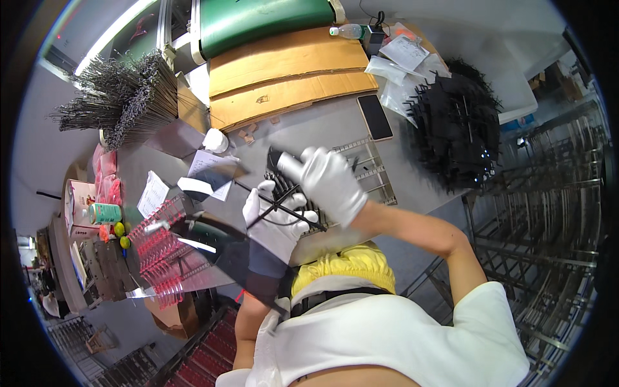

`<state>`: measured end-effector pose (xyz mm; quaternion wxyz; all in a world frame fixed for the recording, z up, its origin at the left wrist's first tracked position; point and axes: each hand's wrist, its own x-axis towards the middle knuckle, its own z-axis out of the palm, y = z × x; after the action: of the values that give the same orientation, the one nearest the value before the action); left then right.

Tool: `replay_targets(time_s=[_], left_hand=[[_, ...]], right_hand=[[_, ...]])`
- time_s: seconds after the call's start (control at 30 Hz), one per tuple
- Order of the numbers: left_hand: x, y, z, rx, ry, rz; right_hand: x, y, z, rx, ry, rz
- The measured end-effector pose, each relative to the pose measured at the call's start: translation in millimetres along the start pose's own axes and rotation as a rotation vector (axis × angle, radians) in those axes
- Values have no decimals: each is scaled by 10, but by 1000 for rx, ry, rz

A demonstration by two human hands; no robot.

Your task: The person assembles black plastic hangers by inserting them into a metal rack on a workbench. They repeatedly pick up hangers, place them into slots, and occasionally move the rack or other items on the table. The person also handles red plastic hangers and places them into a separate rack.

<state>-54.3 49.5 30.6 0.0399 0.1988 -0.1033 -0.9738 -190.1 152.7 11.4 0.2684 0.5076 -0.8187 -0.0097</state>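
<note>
Both my hands wear white gloves and meet over the near middle of the table. My left hand [274,219] is palm up, its fingers curled around thin black crossed rods [277,205]. Above it, my right hand [332,185] is blurred, with its fingers pressed together at a flat black piece [275,157]. More black comb-like parts lie between the hands, partly hidden. Over my left forearm spreads a dark, see-through glossy shape [216,242] with white glare; its kind is unclear. A metal slotted rack [371,172] lies under and beyond my right hand.
Black parts are heaped [458,126] at the right, beside a phone [374,117]. Cardboard [290,71] lies at the back, before a green conveyor belt [264,22]. At left are a bundle of wire hooks [122,97], a pink-pronged rack [161,251] and papers [153,193]. Metal racks [535,232] stand right.
</note>
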Motion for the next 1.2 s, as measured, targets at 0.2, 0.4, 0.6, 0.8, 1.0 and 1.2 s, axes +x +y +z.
replay_targets(time_s=[0.2, 0.4, 0.6, 0.8, 1.0, 1.2], left_hand=[[-590, 464, 178, -187, -182, 67], [-529, 428, 104, -74, -60, 151], [-466, 534, -210, -123, -179, -137], [-351, 194, 116, 360, -169, -228], [-500, -48, 139, -261, -174, -369], [-881, 509, 11, -685, -85, 309]], right_hand=[[-615, 445, 510, 1326, -633, 795], [-756, 50, 608, 1266, -774, 701], [-471, 146, 473, 843, -889, 475], [202, 389, -179, 1169, 17, -87], [13, 359, -66, 571, 13, -300], [-733, 359, 589, 911, 16, 297]])
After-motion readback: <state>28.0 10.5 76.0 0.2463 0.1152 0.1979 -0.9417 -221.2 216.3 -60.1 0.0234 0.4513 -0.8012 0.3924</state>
